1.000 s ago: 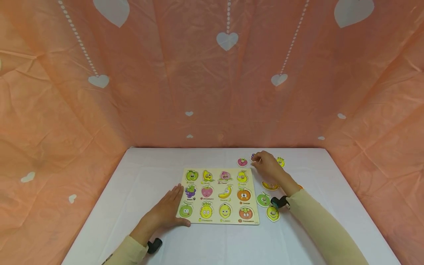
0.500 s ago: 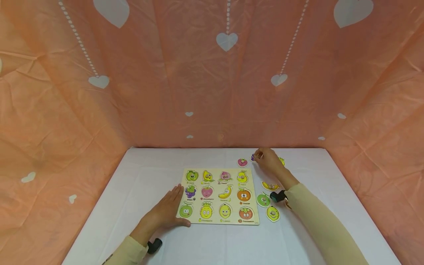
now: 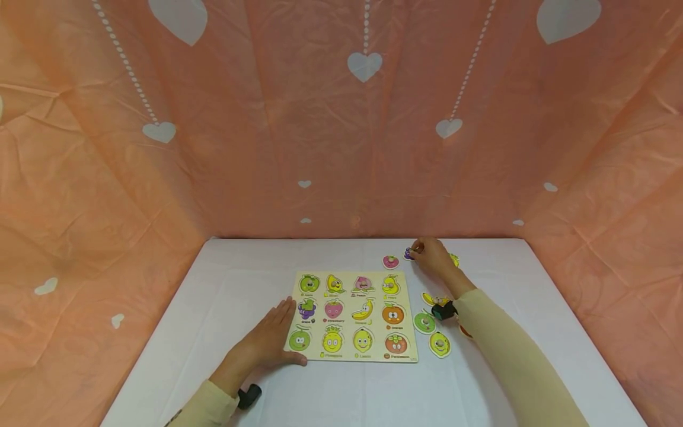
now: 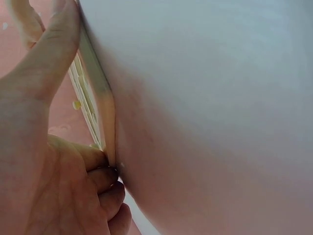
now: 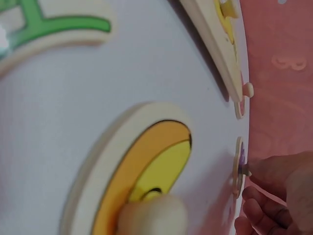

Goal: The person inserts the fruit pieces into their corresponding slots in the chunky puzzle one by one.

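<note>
In the head view my left hand (image 3: 271,335) lies along the left edge of a wooden fruit puzzle board (image 3: 347,323), fingers straight, thumb at its near edge. The left wrist view has the fingertips against the side of the board (image 4: 108,112). Beyond the board's far right corner, my right hand (image 3: 432,258) pinches the knob of a purple grape puzzle piece (image 3: 408,254). In the right wrist view the thumb and finger meet at that knob, with the grape piece (image 5: 238,166) seen edge-on, flat by the white tabletop.
Beside the grapes lies a strawberry piece (image 3: 391,261). A pineapple piece (image 3: 454,260) is partly hidden behind my right hand. Right of the board are a banana piece (image 3: 428,299), a green melon piece (image 3: 424,322) and a lemon piece (image 3: 440,344). Several knobbed pieces fill the board's back row.
My right hand has shifted slightly back over the grape piece, and its fingers have come together on the knob. The right forearm has swung a little leftward. My left hand and the board have stayed put.
</note>
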`<state>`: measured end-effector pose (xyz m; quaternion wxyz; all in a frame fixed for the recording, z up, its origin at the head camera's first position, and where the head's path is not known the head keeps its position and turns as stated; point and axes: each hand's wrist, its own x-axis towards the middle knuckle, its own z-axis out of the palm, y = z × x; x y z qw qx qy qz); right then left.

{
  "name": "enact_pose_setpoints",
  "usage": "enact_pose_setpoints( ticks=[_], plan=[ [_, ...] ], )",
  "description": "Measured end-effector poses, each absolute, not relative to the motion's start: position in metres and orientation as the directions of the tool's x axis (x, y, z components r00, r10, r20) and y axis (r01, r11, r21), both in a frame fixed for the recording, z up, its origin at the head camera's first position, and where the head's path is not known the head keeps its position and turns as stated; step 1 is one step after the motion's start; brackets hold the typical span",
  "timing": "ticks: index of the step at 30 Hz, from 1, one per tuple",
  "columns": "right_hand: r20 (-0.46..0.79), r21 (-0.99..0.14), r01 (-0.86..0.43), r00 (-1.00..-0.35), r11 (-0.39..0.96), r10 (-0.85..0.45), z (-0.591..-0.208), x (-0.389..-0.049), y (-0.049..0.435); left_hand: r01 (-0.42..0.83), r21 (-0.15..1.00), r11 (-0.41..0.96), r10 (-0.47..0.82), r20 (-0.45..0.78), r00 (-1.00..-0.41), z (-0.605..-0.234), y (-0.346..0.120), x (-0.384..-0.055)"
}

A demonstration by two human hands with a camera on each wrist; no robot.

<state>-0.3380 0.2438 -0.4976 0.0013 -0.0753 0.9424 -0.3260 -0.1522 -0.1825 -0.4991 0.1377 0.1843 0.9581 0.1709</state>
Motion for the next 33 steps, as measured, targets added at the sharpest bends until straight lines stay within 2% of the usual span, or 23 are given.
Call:
enact_pose_setpoints(
  ticks=[33],
  plan=[
    [0.047, -0.647, -0.107, -0.994, 0.755, -0.101, -0.509, -0.337, 0.245, 0.298, 0.39, 0.871, 0.396, -0.202, -0.896, -0.497, -0.182, -0.15]
  ],
)
